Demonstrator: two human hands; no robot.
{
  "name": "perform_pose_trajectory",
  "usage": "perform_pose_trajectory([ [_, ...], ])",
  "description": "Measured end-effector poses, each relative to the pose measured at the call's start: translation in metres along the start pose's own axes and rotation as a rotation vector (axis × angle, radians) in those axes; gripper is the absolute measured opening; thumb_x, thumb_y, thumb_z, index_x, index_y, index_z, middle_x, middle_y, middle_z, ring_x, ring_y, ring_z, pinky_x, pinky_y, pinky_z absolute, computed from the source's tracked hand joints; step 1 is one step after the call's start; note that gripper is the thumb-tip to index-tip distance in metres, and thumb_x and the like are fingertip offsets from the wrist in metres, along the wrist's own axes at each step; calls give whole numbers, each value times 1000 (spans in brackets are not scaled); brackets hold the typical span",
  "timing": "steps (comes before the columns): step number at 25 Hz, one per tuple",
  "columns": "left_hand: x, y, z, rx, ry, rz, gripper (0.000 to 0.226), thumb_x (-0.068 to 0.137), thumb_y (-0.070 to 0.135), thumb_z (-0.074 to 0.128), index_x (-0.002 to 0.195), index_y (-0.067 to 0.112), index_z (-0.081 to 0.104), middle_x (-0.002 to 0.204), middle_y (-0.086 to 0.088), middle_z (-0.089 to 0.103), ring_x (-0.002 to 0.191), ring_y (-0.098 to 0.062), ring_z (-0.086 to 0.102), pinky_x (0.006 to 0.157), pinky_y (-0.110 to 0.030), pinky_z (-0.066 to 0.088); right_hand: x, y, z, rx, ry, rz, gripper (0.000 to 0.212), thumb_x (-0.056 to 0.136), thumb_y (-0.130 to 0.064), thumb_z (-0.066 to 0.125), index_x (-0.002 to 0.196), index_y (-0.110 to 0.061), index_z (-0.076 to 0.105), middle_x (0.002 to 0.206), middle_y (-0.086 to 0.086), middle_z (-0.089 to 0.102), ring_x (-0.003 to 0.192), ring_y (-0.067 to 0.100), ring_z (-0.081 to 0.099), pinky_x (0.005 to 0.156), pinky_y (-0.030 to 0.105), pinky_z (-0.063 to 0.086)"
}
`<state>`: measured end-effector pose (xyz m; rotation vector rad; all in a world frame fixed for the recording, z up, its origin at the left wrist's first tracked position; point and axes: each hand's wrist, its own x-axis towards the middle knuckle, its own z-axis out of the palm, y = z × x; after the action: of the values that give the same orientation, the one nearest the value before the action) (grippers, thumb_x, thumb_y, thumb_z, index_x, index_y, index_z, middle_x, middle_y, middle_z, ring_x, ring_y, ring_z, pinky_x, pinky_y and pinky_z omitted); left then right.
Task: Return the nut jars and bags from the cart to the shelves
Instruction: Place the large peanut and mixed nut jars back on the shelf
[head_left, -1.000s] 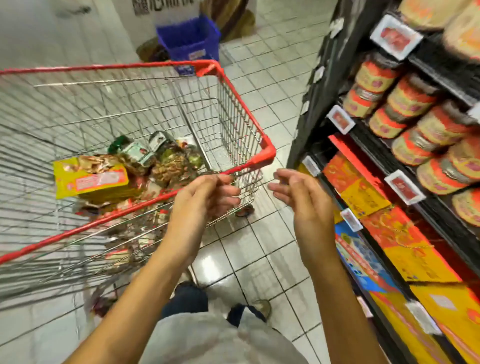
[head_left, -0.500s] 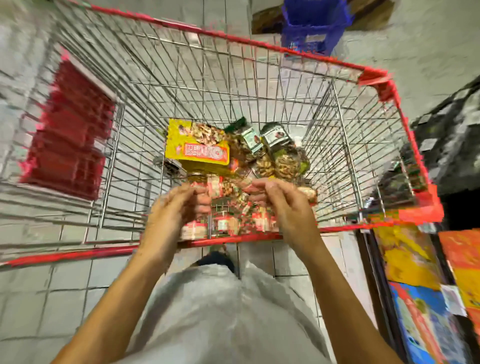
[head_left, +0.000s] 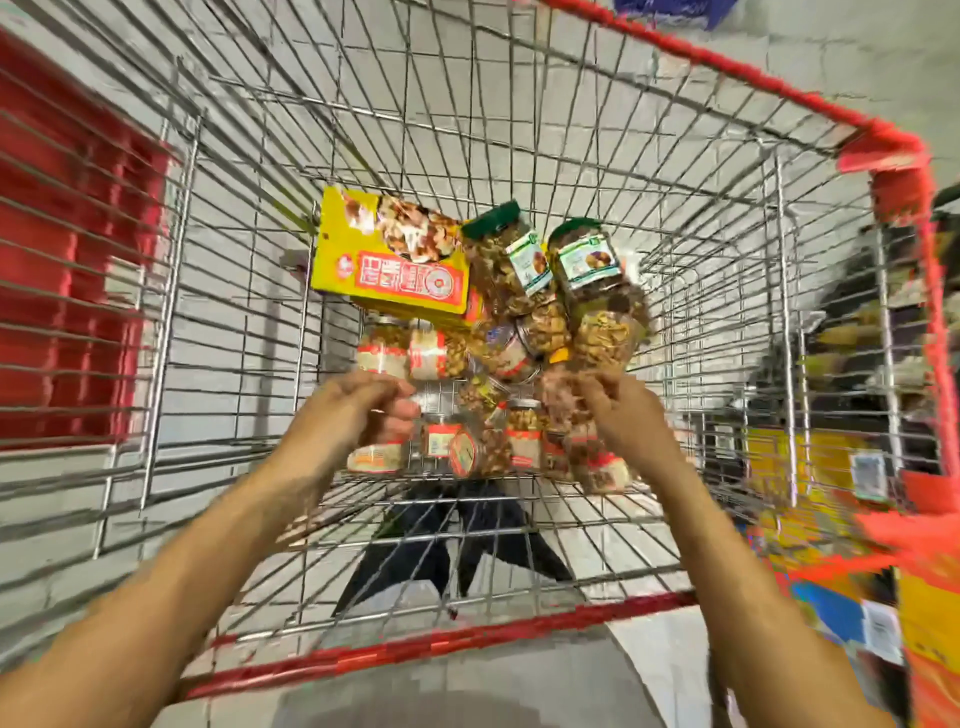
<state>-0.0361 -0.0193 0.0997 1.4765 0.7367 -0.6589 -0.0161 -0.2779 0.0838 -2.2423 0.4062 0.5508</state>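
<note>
Restock job nowhere near done: reaches left hand (head_left: 353, 410) & right hand (head_left: 621, 415) into wire cart (head_left: 441, 647), fingers curled over nut jars (head_left: 431, 356), clamped or not can't tell thru blur, w/ green-lid jars (head_left: 587, 260) & yellow box (head_left: 389, 270) also on cart floor.

Motion blur is smearing the left hand (head_left: 353, 410) and right hand (head_left: 618, 410), so I'm not seeing whether they're gripping any jars (head_left: 521, 436). The top edge is chopping off the blue basket (head_left: 670, 10), and the shelves (head_left: 857, 332) are blurring out.

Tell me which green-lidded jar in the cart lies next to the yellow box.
The left green-lidded jar, beside the yellow box; the other jar lies farther right.
</note>
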Motion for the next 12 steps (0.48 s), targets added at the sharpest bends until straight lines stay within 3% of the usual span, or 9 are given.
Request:
perform_pose_trajectory([
  [3, 37, -15, 9, -4, -22, -137, 28, 99, 19, 42, 84, 12, 65, 70, -2, 71, 56, -8, 66, 49, -16, 51, 48, 33, 11, -186, -265, 210, 30, 98, -23, 44, 103, -1, 64, 103, 24, 63, 89, 28, 56, 56, 21, 31],
  [5, 66, -35, 17, 22, -48, -212, 30, 99, 18, 40, 82, 13, 64, 69, -1, 69, 55, -7, 64, 50, -18, 50, 65, 48, 29, -222, -369, 256, 27, 98, -23, 42, 88, -8, 62, 95, 21, 58, 85, 23, 51, 59, 25, 36],
  [6, 78, -44, 22, 31, -42, -253, 30, 99, 18, 40, 82, 13, 64, 69, -1, 69, 56, -8, 63, 52, -19, 49, 72, 55, 36, -215, -280, 235, 29, 98, -20, 42, 83, -6, 63, 92, 22, 59, 85, 26, 53, 61, 29, 37],
  [8, 102, -57, 34, 41, -52, -298, 26, 98, 18, 42, 85, 13, 65, 71, -1, 70, 62, -11, 64, 64, -24, 50, 85, 56, 41, -108, 34, 174, 27, 96, -12, 45, 91, 4, 66, 97, 27, 65, 86, 30, 57, 69, 33, 35],
  [10, 128, -55, 54, -19, -67, -293, 26, 97, 21, 44, 85, 15, 66, 72, 0, 70, 66, -12, 63, 65, -25, 48, 104, 44, 41, -37, 211, 54, 25, 95, -11, 46, 104, 3, 65, 105, 24, 66, 84, 19, 53, 70, 17, 34],
  [11, 145, -50, 67, -72, -42, -268, 29, 97, 22, 43, 78, 17, 65, 69, 1, 69, 63, -12, 61, 60, -23, 46, 120, 38, 44, -30, 228, -19, 27, 96, -12, 45, 112, 0, 63, 111, 21, 64, 89, 16, 52, 73, 7, 32],
  [12, 163, -40, 79, -93, 9, -229, 34, 97, 23, 42, 71, 18, 63, 65, 2, 66, 58, -12, 58, 55, -22, 44, 141, 28, 47, -14, 223, -86, 30, 97, -14, 44, 120, -1, 59, 118, 19, 61, 99, 18, 54, 79, 7, 30],
])
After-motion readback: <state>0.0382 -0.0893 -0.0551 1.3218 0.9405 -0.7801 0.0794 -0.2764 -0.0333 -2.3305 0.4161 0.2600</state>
